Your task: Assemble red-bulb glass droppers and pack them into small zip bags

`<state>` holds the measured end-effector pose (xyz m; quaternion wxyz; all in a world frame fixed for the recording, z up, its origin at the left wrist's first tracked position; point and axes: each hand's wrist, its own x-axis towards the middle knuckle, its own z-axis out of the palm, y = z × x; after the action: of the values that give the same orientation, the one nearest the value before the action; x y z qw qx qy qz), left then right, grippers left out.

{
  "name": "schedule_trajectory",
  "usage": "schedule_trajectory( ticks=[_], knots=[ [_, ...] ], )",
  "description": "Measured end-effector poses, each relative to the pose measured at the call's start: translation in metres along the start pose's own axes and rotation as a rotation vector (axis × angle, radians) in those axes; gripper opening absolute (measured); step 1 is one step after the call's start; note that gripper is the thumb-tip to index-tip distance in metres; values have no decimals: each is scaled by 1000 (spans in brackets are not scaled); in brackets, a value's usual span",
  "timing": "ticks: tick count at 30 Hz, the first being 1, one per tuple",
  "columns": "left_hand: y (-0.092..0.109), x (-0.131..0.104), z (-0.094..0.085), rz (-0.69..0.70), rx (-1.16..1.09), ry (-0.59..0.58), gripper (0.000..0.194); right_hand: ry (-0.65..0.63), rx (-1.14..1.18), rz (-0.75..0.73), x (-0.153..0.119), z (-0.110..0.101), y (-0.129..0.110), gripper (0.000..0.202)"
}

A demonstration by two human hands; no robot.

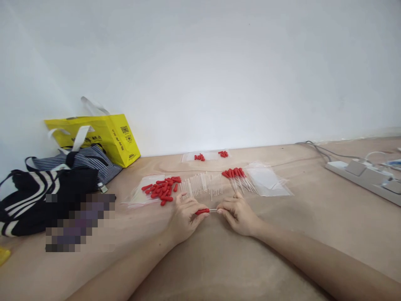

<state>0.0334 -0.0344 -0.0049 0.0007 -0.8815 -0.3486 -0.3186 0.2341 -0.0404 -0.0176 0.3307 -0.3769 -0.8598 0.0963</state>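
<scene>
Between finger and thumb, my left hand (188, 217) pinches a red rubber bulb (202, 212). A thin clear tube (213, 210) runs from the bulb to my right hand (237, 214), whose fingers are closed on its other end. Beyond my left hand lies a loose pile of red bulbs (163, 189), partly over a clear plastic bag (144, 190). Clear tubes (202, 184) lie in a row in the middle. Several tubes with red bulbs on their ends (234, 173) lie fanned out beyond my right hand, beside another clear bag (267, 182).
Near the wall lies a bag (188, 157) with more red bulbs. At left are a yellow bag (125, 142), a striped bag (94, 161), black cloth (72, 184) and a pixelated item (83, 223). A white power strip (360, 175) with cables is at right.
</scene>
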Motion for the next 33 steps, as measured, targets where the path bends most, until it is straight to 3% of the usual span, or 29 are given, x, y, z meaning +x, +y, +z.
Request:
schedule_trajectory(
  ticks=[11,17,22,26,33],
  knots=[
    [1,1,1,-10,-6,-48,10,7,-5,-37,3,5,-3,21],
    [2,2,1,-40,-6,-83,12,-60,17,-18,4,5,1,21],
    [-5,1,-3,-62,7,-121,12,-156,-6,-130,3,-3,7,22],
    [-6,1,-5,-68,3,-140,13,-94,-112,-169,0,-8,9,22],
    [0,2,-3,-55,-3,-151,13,-1,-141,-130,-2,4,5,22]
  ],
)
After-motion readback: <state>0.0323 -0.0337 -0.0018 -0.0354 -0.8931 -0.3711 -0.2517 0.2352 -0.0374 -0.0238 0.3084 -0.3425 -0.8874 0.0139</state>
